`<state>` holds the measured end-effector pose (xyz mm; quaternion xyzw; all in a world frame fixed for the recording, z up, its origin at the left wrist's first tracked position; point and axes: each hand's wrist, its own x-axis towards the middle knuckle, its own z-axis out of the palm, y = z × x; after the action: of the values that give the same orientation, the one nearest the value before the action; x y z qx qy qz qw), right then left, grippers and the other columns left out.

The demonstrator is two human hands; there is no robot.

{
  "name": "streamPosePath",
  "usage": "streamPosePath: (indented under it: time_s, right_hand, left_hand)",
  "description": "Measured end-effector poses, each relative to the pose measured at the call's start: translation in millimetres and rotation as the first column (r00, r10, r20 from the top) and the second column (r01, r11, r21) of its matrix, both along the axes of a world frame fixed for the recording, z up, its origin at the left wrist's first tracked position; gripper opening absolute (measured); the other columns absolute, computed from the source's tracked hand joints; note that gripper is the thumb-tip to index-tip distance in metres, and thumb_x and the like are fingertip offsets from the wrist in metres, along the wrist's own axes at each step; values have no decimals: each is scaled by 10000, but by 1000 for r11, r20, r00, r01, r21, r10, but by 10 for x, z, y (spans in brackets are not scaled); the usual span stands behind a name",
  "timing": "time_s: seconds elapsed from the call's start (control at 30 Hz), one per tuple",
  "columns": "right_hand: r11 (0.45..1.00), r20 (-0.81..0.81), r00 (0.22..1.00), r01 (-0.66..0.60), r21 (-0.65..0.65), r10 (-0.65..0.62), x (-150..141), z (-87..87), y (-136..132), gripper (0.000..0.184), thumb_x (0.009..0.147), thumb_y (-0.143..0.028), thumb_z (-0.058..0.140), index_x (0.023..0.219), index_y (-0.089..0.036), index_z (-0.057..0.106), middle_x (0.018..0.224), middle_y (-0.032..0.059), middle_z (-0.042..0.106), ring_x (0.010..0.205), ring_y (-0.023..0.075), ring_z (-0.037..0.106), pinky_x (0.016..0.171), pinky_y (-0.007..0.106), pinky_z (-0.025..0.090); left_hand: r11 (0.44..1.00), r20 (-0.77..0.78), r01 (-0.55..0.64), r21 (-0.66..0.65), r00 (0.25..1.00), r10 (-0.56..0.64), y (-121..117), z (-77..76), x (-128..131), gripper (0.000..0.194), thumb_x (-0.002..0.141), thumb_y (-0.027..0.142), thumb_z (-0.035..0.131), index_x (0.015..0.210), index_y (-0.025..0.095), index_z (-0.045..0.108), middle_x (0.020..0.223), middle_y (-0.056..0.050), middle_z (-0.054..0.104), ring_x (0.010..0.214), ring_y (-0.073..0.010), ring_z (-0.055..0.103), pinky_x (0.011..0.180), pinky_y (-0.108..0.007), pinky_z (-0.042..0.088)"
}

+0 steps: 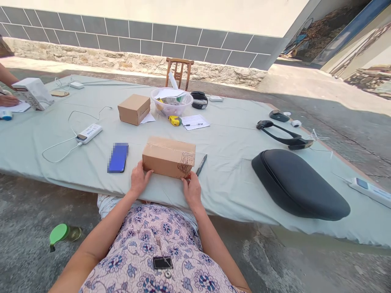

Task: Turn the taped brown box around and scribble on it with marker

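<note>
A brown cardboard box sits on the cloth-covered table straight in front of me, with dark scribbled lines near its right end. My left hand grips its left front corner, thumb along the lower front edge. At the right front corner my right hand holds the box the same way, fingers partly hidden behind its side. Just beyond the right hand lies a black marker pen. A blue phone rests to the left of the box.
Farther back stand another cardboard box and a plastic basin, with a yellow tape measure and paper. On the right lie a black padded case and a headset. A power strip trails cable. Another person's hand writes at far left.
</note>
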<state>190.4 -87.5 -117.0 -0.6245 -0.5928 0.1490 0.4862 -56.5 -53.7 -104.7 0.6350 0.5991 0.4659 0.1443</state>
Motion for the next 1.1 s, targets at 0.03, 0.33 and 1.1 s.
streamPosePath:
  time_s: [0.03,0.33,1.1]
  right_hand:
    - [1000,0,1000,-10,-3,10,44,11,-8,334,870,-322,485,1152,-172,584,980,113,675,864,254,631,809,422,522]
    - [999,-178,984,-2,43,10,124,411,7,379,951,-469,458,1091,-173,648,1008,100,733,918,230,668,825,365,522]
    - [860,199,975,-15,511,-102,-106,1437,88,212,992,-340,542,1006,-289,747,907,56,637,892,212,588,860,383,494]
  left_hand:
    - [1000,-4,8,-7,1000,-8,-1,7,-5,380,849,373,658,1174,208,553,980,-104,698,894,-301,677,817,-447,538]
    - [1000,80,-2,17,997,0,22,46,-29,579,793,89,436,1363,192,454,1205,-139,700,1120,-263,682,910,-431,562]
    - [987,-83,138,77,988,-132,-42,137,42,165,828,211,519,765,227,671,750,-63,667,769,-228,623,755,-348,490]
